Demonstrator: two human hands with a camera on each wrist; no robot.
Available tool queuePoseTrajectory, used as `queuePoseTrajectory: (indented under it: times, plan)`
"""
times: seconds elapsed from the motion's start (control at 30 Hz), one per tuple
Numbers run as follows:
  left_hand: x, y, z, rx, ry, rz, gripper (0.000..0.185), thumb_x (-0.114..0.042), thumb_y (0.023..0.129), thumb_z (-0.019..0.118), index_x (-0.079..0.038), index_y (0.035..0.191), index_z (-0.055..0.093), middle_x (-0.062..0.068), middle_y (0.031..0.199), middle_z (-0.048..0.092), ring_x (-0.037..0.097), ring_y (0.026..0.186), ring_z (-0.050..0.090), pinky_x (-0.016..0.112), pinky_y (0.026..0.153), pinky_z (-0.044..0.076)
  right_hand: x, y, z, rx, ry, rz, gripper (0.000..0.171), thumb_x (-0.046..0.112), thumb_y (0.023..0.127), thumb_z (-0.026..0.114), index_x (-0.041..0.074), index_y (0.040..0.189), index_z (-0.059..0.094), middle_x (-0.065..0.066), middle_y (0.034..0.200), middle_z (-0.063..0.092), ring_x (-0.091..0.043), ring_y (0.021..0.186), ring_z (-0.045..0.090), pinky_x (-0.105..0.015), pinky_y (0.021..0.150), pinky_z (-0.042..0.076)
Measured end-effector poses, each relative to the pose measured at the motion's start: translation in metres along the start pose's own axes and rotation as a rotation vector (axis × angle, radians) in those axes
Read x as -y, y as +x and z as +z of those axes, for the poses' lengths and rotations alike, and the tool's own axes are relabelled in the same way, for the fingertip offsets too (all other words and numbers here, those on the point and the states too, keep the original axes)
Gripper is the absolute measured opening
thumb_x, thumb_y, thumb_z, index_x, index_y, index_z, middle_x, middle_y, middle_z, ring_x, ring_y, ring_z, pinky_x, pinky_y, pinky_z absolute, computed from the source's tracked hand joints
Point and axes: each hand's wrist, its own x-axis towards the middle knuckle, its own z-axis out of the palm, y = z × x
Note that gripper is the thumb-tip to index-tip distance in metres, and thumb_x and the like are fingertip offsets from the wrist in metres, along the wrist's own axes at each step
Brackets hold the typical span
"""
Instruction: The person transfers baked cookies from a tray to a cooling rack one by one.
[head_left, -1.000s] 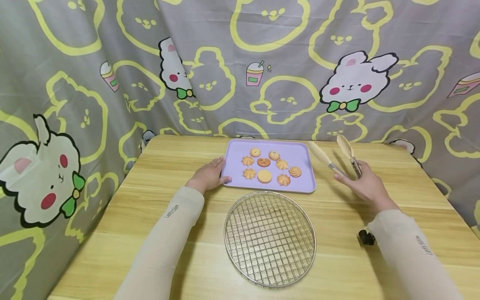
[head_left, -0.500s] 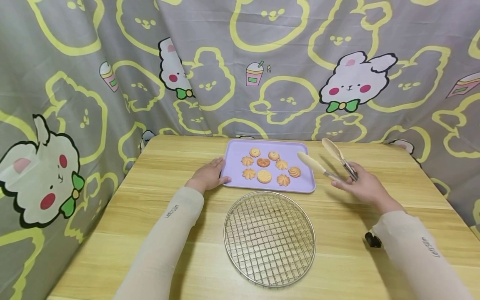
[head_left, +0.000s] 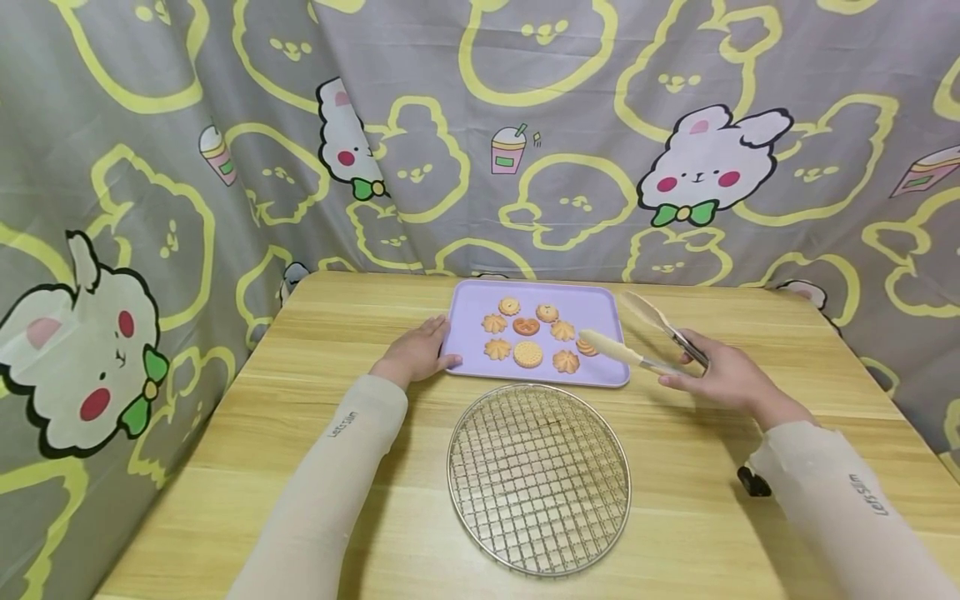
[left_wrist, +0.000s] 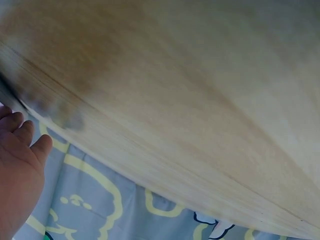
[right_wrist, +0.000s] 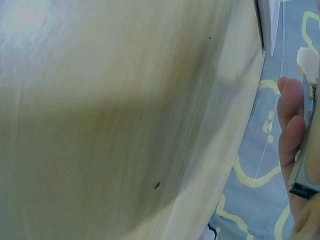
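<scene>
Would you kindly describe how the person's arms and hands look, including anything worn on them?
The left sleeve and right sleeve are pale cream, each with small dark lettering that appears to read "Let's Slim". The left hand and right hand are gloveless. A small black item shows beside the right cuff; what it is, I cannot tell.

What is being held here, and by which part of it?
The tongs, by their metal handles behind the pale tips, in the right hand. The left hand just touches the purple tray.
</scene>
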Motion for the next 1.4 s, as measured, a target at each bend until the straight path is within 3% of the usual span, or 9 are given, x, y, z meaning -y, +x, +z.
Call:
queuePoseTrajectory:
  times: [0.17, 0.4, 0.67, 0.9, 1.07, 1.23, 1.4]
  plan:
    - [0.000, 0.001, 0.002, -0.001, -0.002, -0.001, 0.084, -0.056, 0.095, 0.044, -0.001, 0.151, 0.015, 0.013, 0.157, 0.012, 0.027, 0.143, 0.012, 0.041, 0.116, 0.014, 0.002, 0.000, -0.003, 0.017, -0.022, -0.014, 0.081, 0.055, 0.080, 0.071, 0.008, 0.140, 0.043, -0.011, 0.106, 0.062, -0.016, 0.057, 0.047, -0.032, 0.059, 0.041]
    - [0.000, 0.001, 0.002, -0.005, -0.003, 0.001, 0.084, -0.057, 0.095, 0.044, -0.001, 0.151, 0.015, 0.013, 0.157, 0.012, 0.027, 0.143, 0.012, 0.041, 0.116, 0.014, 0.001, 0.001, -0.006, 0.041, -0.055, -0.041, 0.079, 0.054, 0.080, 0.071, 0.007, 0.138, 0.047, -0.003, 0.095, 0.061, -0.013, 0.050, 0.042, -0.029, 0.052, 0.037]
    - [0.000, 0.001, 0.002, -0.007, -0.005, 0.004, 0.084, -0.056, 0.095, 0.044, 0.000, 0.151, 0.015, 0.014, 0.157, 0.013, 0.028, 0.143, 0.012, 0.041, 0.116, 0.014, 0.002, 0.002, -0.009, 0.096, -0.084, -0.060, 0.078, 0.050, 0.082, 0.071, 0.003, 0.140, 0.046, 0.001, 0.091, 0.060, -0.014, 0.056, 0.043, -0.028, 0.053, 0.036]
    - [0.000, 0.001, 0.002, 0.002, 0.001, -0.004, 0.085, -0.057, 0.095, 0.043, -0.001, 0.151, 0.014, 0.014, 0.157, 0.011, 0.027, 0.143, 0.011, 0.040, 0.116, 0.014, 0.005, 0.003, -0.012, 0.134, -0.136, -0.059, 0.084, 0.056, 0.082, 0.067, 0.001, 0.141, 0.044, 0.003, 0.088, 0.061, -0.016, 0.067, 0.049, -0.031, 0.059, 0.041]
    - [0.000, 0.001, 0.002, 0.000, -0.004, -0.005, 0.085, -0.057, 0.095, 0.043, -0.001, 0.151, 0.014, 0.014, 0.157, 0.012, 0.027, 0.143, 0.011, 0.040, 0.116, 0.014, 0.010, 0.005, -0.014, 0.144, -0.163, -0.059, 0.082, 0.054, 0.084, 0.066, 0.000, 0.141, 0.044, -0.004, 0.090, 0.063, -0.021, 0.074, 0.053, -0.042, 0.067, 0.048]
    - [0.001, 0.001, 0.003, 0.000, -0.007, -0.004, 0.084, -0.056, 0.095, 0.043, 0.000, 0.151, 0.014, 0.014, 0.157, 0.012, 0.027, 0.143, 0.011, 0.040, 0.116, 0.013, 0.013, 0.007, -0.013, 0.156, -0.169, -0.053, 0.080, 0.054, 0.084, 0.066, 0.001, 0.140, 0.045, -0.020, 0.106, 0.063, -0.028, 0.084, 0.056, -0.054, 0.076, 0.049]
    - [0.000, 0.001, 0.002, -0.002, -0.009, -0.001, 0.084, -0.055, 0.095, 0.043, 0.000, 0.151, 0.014, 0.015, 0.157, 0.012, 0.027, 0.143, 0.011, 0.040, 0.117, 0.012, 0.016, 0.009, -0.013, 0.167, -0.176, -0.045, 0.078, 0.053, 0.085, 0.065, 0.001, 0.140, 0.046, -0.025, 0.112, 0.061, -0.030, 0.088, 0.056, -0.057, 0.079, 0.048]
